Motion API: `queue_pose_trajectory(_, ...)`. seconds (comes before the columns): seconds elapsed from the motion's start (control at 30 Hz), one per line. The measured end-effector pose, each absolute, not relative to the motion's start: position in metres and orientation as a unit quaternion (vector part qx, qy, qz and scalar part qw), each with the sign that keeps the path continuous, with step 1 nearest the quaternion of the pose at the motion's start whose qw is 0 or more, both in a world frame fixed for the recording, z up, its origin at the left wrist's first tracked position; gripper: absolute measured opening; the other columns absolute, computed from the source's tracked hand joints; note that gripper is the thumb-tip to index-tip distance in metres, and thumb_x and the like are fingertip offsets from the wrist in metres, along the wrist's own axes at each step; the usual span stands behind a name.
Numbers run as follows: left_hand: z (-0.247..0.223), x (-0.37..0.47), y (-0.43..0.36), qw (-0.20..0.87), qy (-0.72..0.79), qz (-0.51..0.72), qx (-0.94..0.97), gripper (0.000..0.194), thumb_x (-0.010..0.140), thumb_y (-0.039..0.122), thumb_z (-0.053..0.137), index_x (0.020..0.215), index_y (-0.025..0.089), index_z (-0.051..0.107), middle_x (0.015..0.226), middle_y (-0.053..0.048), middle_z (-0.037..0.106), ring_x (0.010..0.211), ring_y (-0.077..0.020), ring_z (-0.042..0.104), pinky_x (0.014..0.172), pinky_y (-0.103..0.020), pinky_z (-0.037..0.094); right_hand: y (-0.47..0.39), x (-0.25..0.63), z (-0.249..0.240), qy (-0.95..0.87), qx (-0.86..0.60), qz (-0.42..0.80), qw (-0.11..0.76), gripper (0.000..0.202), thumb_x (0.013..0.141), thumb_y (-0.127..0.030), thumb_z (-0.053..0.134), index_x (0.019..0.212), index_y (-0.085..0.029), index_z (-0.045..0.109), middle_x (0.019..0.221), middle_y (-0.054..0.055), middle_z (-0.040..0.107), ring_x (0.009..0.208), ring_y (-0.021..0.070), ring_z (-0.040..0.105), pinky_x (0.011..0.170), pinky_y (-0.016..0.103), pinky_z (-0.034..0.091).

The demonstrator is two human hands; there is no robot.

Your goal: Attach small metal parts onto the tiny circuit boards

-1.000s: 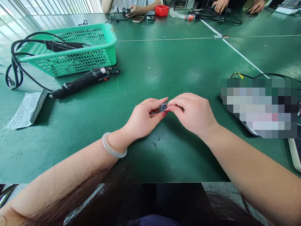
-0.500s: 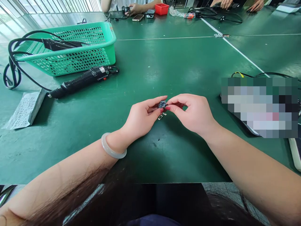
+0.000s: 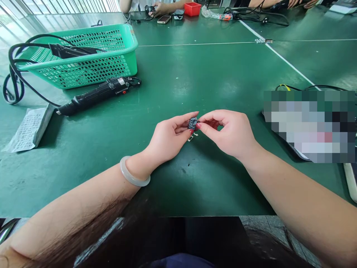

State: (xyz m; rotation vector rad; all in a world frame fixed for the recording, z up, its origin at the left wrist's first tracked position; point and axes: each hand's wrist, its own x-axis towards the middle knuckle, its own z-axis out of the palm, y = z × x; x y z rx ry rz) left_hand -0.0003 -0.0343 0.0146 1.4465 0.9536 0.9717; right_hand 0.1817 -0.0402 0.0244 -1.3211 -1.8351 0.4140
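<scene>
Between thumb and fingers, my left hand point(image 3: 173, 136) pinches a small dark part point(image 3: 192, 123) with fine bluish-grey detail; its exact kind is too small to tell. My right hand point(image 3: 230, 132) is closed at the part's right side, thumb and forefinger tips pressed together there. Whether those fingertips grip the part's edge or a tiny separate piece is hidden. Just below the fingertips, a little rectangular metal frame point(image 3: 190, 138) and a tiny pale metal piece point(image 3: 196, 134) lie on the green table point(image 3: 178, 93).
A green basket point(image 3: 92, 74) with black cables stands at the back left, a black electric screwdriver point(image 3: 97, 95) before it. A folded written paper point(image 3: 29, 128) lies far left. A blurred-out object point(image 3: 309, 126) sits on the right. Across the table are people's hands, a phone point(image 3: 164, 19) and a red box point(image 3: 192, 9).
The dark part has turned slightly in my fingers, showing more of its face. My hands stay in nearly the same place. Across the table at the right, a person's hands have shifted.
</scene>
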Motion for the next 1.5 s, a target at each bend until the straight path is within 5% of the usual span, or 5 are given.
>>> queue_pose_trajectory(0.3,0.017,-0.001,-0.033,0.561,0.414,0.395,0.598,0.042,0.087,0.024,0.072,0.128,0.014,0.070,0.111,-0.009,0.079,0.100,-0.0205,0.075,0.102,-0.041,0.059,-0.041,0.181,0.025,-0.718,-0.523,0.206,0.411,0.012,0.082,-0.024,0.070,0.073,-0.023,0.078,0.071,0.001,0.075,0.061,0.0152,0.062,0.058,0.031,0.048)
queue_pose_trajectory(0.73,0.026,0.000,-0.032,0.541,0.418,0.389,0.618,0.022,0.084,0.011,0.069,0.105,0.012,0.072,0.078,-0.002,0.074,0.076,-0.0128,0.073,0.081,-0.028,0.062,-0.040,0.183,0.024,-0.683,-0.509,0.319,0.416,0.008,0.079,-0.027,0.074,0.077,-0.022,0.079,0.076,0.002,0.078,0.069,0.0176,0.071,0.066,0.032,0.057)
queue_pose_trajectory(1.5,0.021,0.001,-0.034,0.527,0.421,0.398,0.622,0.033,0.085,0.008,0.066,0.117,0.014,0.071,0.110,-0.007,0.079,0.102,-0.0172,0.075,0.097,-0.032,0.060,-0.039,0.182,0.026,-0.683,-0.519,0.288,0.425,0.008,0.077,-0.026,0.073,0.073,-0.020,0.077,0.068,0.002,0.073,0.060,0.0140,0.062,0.057,0.029,0.050)
